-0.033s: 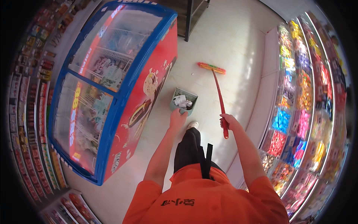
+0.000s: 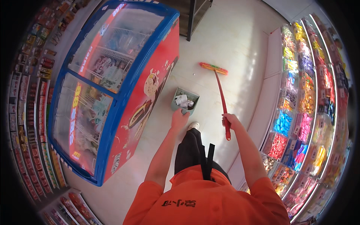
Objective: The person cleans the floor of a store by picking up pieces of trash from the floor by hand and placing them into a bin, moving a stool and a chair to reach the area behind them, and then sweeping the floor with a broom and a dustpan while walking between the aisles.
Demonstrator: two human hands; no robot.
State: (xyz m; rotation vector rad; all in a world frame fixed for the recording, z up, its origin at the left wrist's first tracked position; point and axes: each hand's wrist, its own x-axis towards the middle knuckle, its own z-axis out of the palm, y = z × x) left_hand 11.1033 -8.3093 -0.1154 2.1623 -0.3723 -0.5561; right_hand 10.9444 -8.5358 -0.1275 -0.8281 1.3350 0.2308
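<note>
A broom with a long red handle (image 2: 221,93) and a red, yellow and green head (image 2: 213,68) rests head-down on the floor ahead of me. My right hand (image 2: 230,122) is closed around the upper part of that handle, whose end sticks out toward me. Farther left, my left hand (image 2: 180,119) grips the near rim of a grey-green bin (image 2: 192,111), its fingertips partly hidden. Crumpled white paper (image 2: 183,101) and some dark litter lie inside the bin. A small pale scrap (image 2: 194,74) is on the floor between the bin and the broom head.
A blue-framed display freezer (image 2: 123,108) with a red side stands close on my left. White cabinets (image 2: 258,101) and shelves of colourful packaged sweets (image 2: 296,93) line the right. Past the freezer is a dark metal-framed rack (image 2: 192,18). My shoe (image 2: 194,125) is just behind the bin.
</note>
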